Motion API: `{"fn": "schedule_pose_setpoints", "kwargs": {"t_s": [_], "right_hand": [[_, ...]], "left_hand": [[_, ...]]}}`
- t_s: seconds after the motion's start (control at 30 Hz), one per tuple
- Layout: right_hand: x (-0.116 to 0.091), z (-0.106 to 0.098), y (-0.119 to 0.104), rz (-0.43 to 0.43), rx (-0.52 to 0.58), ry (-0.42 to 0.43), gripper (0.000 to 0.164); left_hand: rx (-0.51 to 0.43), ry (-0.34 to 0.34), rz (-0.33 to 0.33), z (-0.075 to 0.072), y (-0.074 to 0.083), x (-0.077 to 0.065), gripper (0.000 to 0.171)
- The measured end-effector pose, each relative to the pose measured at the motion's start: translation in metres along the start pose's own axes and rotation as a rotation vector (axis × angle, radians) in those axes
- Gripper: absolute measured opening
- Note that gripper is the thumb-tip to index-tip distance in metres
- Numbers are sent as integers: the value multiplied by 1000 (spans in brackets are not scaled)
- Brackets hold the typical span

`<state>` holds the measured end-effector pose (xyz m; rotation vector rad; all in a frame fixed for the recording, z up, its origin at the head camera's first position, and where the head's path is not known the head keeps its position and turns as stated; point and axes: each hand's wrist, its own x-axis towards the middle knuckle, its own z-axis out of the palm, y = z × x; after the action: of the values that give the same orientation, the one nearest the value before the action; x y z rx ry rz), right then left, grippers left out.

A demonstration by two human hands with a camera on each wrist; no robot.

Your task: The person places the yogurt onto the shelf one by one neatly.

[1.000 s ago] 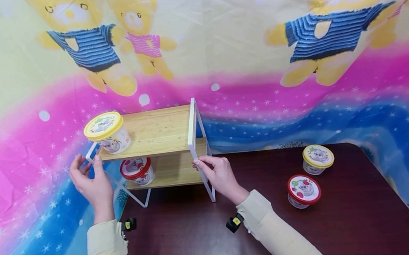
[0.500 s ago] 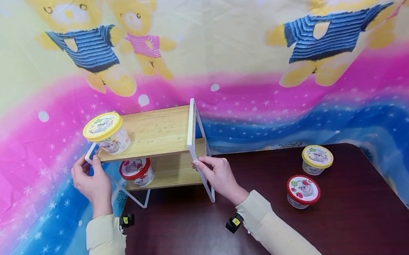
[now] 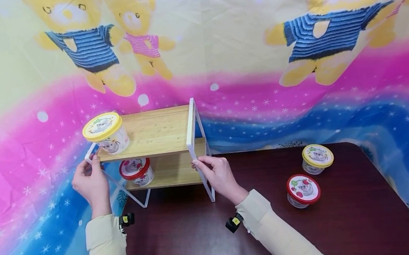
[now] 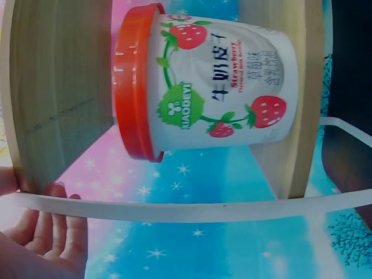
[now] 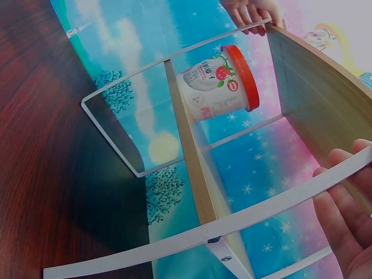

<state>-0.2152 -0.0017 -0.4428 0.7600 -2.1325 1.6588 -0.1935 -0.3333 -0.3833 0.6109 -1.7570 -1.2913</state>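
A two-tier wooden shelf rack [image 3: 157, 127] with a white metal frame stands at the table's back left. My left hand [image 3: 92, 188] pinches the frame's left front upright just below the top board. On the opposite side, my right hand [image 3: 220, 177] pinches the right upright [image 3: 192, 140] between thumb and fingers. A yellow-lidded tub [image 3: 105, 133] sits on the top board's left end, close to my left hand. Below it, a red-lidded strawberry milk tub [image 4: 226, 81] rests upright on the lower board [image 5: 192, 145]; the top board partly hides it in the head view.
Away to the right on the dark table [image 3: 256, 235] stand another yellow-lidded tub [image 3: 317, 158] and another red-lidded tub [image 3: 303, 191]. A printed bear curtain [image 3: 235, 61] hangs right behind the rack and along the left side.
My left hand has closed in on the rack's left upright, its thumb and fingers now pinching it. My right hand keeps its grip, and the rack and tubs look unmoved.
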Motion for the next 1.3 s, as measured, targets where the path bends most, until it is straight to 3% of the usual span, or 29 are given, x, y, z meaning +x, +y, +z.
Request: {"fn": "schedule_pose_setpoints", "kwargs": {"t_s": [0.23,0.53,0.9,1.3], "right_hand": [[0,0,-1,17,2,-2,21],[-1,0,0,26,5,2,20],[0,-1,-2,3,-3,-5,21],[-12,-17,11,93,-35,-57,30]], "left_hand": [[3,-26,-49,-1,1,5,31],[23,-9,-3,0,2,3,32],[2,-2,-12,1,1,3,30],[-13,2,-4,3,3,2,30]]}}
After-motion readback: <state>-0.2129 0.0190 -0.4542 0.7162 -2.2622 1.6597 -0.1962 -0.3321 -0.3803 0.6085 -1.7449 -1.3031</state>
